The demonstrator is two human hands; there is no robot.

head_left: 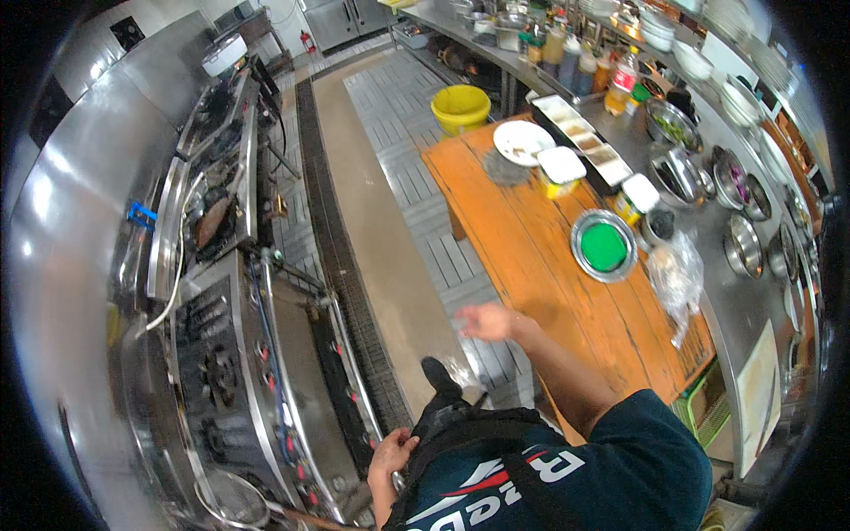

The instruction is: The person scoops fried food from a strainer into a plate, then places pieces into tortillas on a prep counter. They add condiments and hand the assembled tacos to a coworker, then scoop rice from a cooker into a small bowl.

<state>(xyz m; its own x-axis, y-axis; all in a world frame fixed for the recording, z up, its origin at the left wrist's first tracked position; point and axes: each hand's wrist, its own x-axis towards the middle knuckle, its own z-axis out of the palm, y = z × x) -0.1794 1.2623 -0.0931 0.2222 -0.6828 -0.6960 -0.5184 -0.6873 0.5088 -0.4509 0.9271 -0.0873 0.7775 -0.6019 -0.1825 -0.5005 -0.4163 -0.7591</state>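
My right hand point(487, 321) reaches out over the floor, just left of the orange wooden table point(522, 257). It is slightly blurred, with its fingers stretched out and nothing seen in them. Down by my black apron point(469, 434), my left hand point(393, 453) is closed, fingers curled beside the cloth. Whatever it holds, if anything, is hidden. Nearest on the tabletop is a metal bowl point(580, 257) with a green round inside. A clear plastic bag point(677, 274) lies to its right. Two white-lidded yellow tubs point(560, 170) point(636, 196) stand behind the bowl.
A stove range point(221, 354) with a front rail runs along my left. A floor drain grate point(341, 239) and a beige walkway point(372, 195) lead ahead. A yellow bucket point(460, 108) stands past the table. Steel counters with bowls, bottles and a cutting board point(759, 398) line the right.
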